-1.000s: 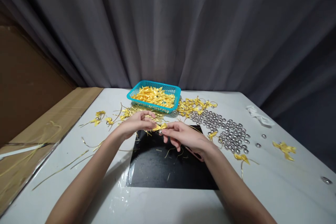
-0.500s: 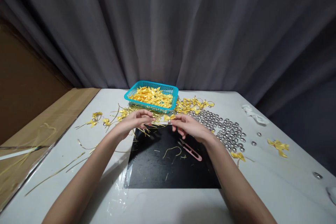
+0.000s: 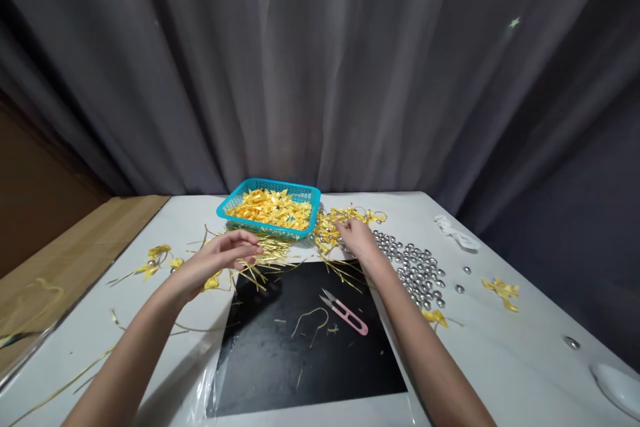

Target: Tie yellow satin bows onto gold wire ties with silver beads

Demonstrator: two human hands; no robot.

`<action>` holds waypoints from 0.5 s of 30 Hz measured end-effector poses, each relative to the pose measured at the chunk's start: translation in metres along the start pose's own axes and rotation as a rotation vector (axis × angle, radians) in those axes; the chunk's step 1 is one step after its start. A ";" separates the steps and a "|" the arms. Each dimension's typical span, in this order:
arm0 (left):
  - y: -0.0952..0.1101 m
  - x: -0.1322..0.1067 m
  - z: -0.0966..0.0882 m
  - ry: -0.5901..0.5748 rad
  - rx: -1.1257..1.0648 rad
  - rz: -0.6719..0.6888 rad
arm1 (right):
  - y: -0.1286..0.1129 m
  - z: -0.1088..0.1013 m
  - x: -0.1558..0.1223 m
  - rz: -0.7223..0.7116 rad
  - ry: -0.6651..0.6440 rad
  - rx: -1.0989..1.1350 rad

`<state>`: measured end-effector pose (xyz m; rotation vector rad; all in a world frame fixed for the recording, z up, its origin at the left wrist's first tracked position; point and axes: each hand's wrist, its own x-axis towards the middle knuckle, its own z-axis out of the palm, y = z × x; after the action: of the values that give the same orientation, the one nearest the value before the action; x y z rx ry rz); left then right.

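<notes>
My right hand (image 3: 357, 238) reaches over a pile of yellow ribbon bows (image 3: 326, 230) fitted with gold ties and silver beads. Its fingers are pinched at a yellow bow at the pile's edge; the fingertips partly merge with the pile. Gold strands (image 3: 345, 273) trail below this hand onto the black mat (image 3: 280, 373). My left hand (image 3: 225, 257) hovers at the left, fingers loosely stretched with nothing visible in them. Behind and beneath it lies a bundle of gold twist ties (image 3: 273, 250). Pink thread snips (image 3: 350, 317) rest on the mat beside curled tie scraps.
A turquoise basket (image 3: 220, 210) of yellow bows (image 3: 273, 208) stands at the back. Silver beads (image 3: 420, 273) spread right of the mat. Loose bows (image 3: 501, 290) lie at both sides. Cardboard (image 3: 100, 227) borders the left, a grey curtain (image 3: 320, 67) the back.
My right hand has moved from in front of me to the bow pile, carrying a yellow bow there. My left hand has drawn apart to the left. The camera view has shifted.
</notes>
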<state>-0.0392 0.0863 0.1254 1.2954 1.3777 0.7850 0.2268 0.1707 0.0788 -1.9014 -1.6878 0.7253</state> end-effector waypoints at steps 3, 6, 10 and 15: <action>0.000 -0.001 -0.004 0.046 0.050 0.016 | 0.001 -0.034 -0.019 -0.107 0.038 0.007; -0.015 0.008 -0.003 0.072 0.224 0.076 | 0.000 -0.067 -0.037 -0.199 0.019 0.058; -0.050 0.013 -0.004 0.098 0.477 0.163 | -0.004 -0.071 -0.056 -0.264 -0.034 0.003; -0.071 -0.013 0.000 0.071 0.698 0.208 | 0.012 -0.016 -0.105 -0.258 -0.282 -0.441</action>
<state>-0.0607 0.0593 0.0621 1.9871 1.6665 0.4933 0.2368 0.0650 0.0892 -1.8645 -2.3805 0.5722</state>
